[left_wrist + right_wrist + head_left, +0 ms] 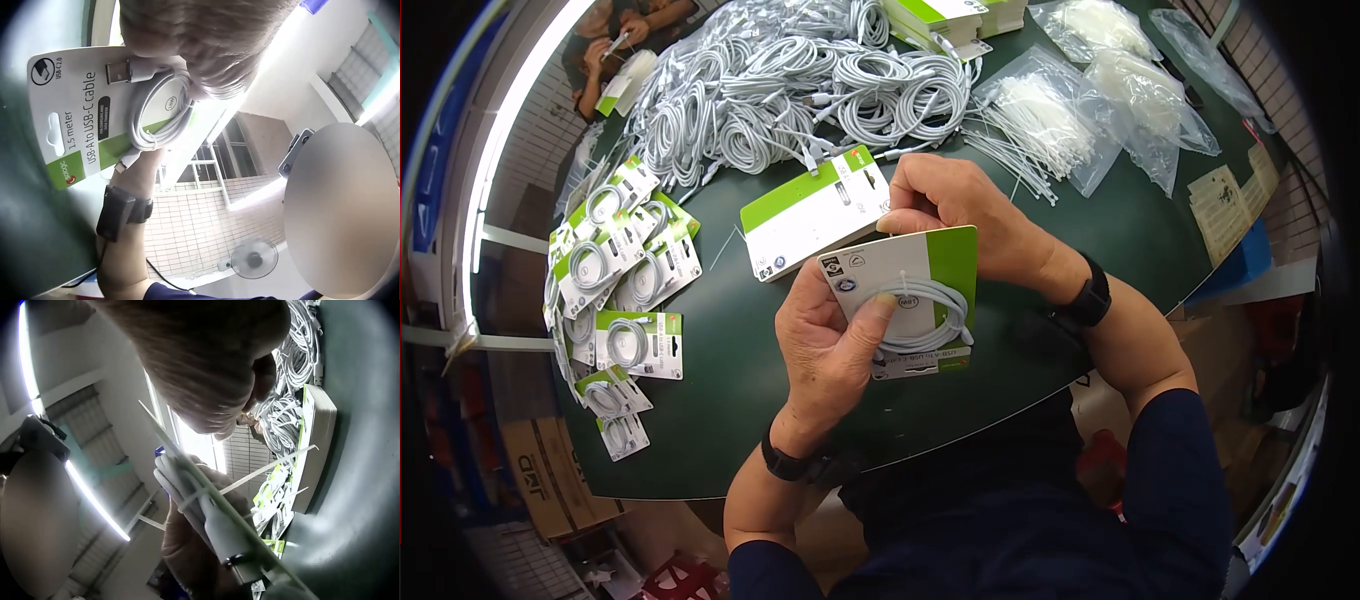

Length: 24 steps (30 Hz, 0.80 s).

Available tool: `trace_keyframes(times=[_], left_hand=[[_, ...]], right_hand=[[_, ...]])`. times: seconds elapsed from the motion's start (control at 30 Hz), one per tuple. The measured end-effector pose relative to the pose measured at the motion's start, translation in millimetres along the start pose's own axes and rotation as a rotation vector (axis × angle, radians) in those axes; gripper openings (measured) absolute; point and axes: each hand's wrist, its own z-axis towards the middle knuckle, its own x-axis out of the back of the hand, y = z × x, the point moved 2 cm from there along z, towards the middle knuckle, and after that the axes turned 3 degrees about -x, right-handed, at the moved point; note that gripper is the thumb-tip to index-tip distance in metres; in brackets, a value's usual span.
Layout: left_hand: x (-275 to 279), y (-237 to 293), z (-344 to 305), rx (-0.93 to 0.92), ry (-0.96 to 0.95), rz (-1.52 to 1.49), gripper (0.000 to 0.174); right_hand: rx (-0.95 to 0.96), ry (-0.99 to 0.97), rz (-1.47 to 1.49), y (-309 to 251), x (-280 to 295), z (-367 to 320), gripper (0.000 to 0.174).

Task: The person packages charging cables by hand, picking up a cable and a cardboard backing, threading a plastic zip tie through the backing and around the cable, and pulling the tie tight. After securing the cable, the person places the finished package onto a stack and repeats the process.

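My left hand (820,350) grips a white and green cable card (952,258), thumb on the coiled white USB cable (140,112) that lies on its face. Printed on the card in the left wrist view is "USB-A to USB-C cable". Thin white cable ties (269,467) stick out from the card in the right wrist view. Just beyond the card's upper edge, my right hand (965,205) has its fingers curled, thumb near the index finger; I cannot tell whether it pinches a tie. A stack of blank cards (805,228) lies right behind the held card.
Carded cables (628,342) are spread in a pile at the left of the green table (720,400). A large heap of coiled cables (750,90) covers the back. Bags of cable ties (1045,115) lie at back right, more cards (940,12) behind. Another person's hands (615,45) show far left.
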Motion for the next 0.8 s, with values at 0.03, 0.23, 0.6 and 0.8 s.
trace_keyframes(times=[0.03,0.23,0.6,0.8], left_hand=[[0.3,-0.2,1.0,0.013,0.012,-0.007,0.042],[0.4,-1.3,-0.6,0.033,0.052,0.015,0.041],[30.5,-9.1,27.0,0.099,0.275,-0.308,0.028],[47.2,-15.5,32.7,0.059,0.397,-0.349,0.025]], right_hand=[[0.129,0.097,-0.148,-2.2,-0.6,-0.1,0.026],[0.272,0.164,-0.295,-8.1,-15.3,-3.1,0.026],[-0.187,0.308,0.265,-4.0,9.0,-0.6,0.013],[0.023,0.215,0.074,-38.1,-5.4,-10.8,0.018]])
